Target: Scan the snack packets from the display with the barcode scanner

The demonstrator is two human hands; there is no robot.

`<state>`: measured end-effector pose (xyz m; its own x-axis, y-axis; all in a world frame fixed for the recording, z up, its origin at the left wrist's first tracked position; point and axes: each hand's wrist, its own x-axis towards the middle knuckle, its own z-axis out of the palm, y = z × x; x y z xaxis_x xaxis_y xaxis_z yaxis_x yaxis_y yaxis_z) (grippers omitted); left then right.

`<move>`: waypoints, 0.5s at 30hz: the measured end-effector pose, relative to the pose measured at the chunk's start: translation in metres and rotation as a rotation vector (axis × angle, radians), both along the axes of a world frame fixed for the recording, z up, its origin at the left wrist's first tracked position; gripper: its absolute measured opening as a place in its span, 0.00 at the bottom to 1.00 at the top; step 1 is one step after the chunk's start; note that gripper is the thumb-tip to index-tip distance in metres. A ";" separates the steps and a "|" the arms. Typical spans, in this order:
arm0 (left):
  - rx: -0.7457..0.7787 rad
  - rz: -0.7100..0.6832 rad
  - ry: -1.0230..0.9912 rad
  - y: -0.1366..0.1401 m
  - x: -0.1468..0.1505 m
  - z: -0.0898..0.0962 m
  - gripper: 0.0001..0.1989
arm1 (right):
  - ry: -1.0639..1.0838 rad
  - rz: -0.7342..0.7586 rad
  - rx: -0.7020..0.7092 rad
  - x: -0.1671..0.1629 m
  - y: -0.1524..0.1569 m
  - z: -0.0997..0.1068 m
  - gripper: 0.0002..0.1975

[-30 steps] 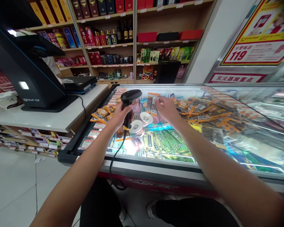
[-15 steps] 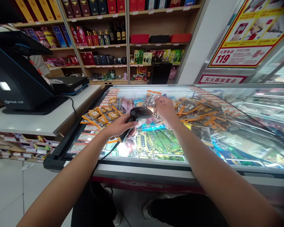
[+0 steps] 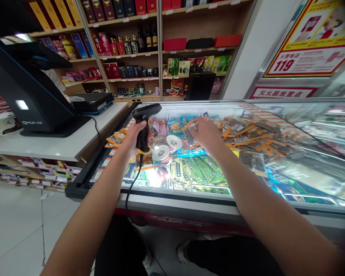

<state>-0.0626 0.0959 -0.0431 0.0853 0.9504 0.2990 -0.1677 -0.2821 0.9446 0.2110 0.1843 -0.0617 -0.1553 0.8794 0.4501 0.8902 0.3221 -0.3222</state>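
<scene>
In the head view, my left hand (image 3: pixel 133 135) is wrapped round the grip of a black barcode scanner (image 3: pixel 146 111), raised upright over the glass top of a chest freezer (image 3: pixel 172 199). Its cord hangs down past the freezer's front edge. Pinched in my right hand (image 3: pixel 208 132) is a clear packet with orange edges (image 3: pixel 189 132), partly covered by the fingers. To the right of that hand lies a pile of similar orange-edged packets (image 3: pixel 247 134). Under the glass, two round tubs (image 3: pixel 174 142) and green ice-pop packs (image 3: pixel 204 168) show between the hands.
A few orange-edged packets (image 3: pixel 115 138) lie at the freezer's left side, behind my left wrist. On the white counter (image 3: pixel 57 149) at left stand a checkout terminal (image 3: pixel 46 88) and a flat black device (image 3: pixel 93 102). Shelves of boxes and bottles (image 3: pixel 123 46) line the back.
My left hand has lifted the scanner up and to the left, away from the packet, uncovering the round tubs. My right hand still holds the packet, which now tilts differently. The view has shifted slightly.
</scene>
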 end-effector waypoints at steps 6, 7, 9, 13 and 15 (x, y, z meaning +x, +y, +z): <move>0.021 0.105 -0.204 -0.003 -0.014 0.014 0.18 | -0.050 0.179 0.151 -0.040 -0.033 -0.004 0.21; 0.011 0.131 -0.220 -0.003 -0.015 0.015 0.18 | 0.004 0.292 0.094 -0.053 -0.043 -0.005 0.21; -0.020 0.172 -0.233 -0.004 -0.014 0.016 0.19 | 0.072 0.491 -0.025 -0.083 -0.064 -0.011 0.23; -0.060 0.174 -0.225 -0.005 -0.009 0.016 0.19 | -0.096 0.706 -0.066 -0.122 -0.093 -0.025 0.20; -0.075 0.158 -0.211 -0.005 -0.008 0.015 0.21 | -0.156 0.733 -0.133 -0.124 -0.096 -0.028 0.17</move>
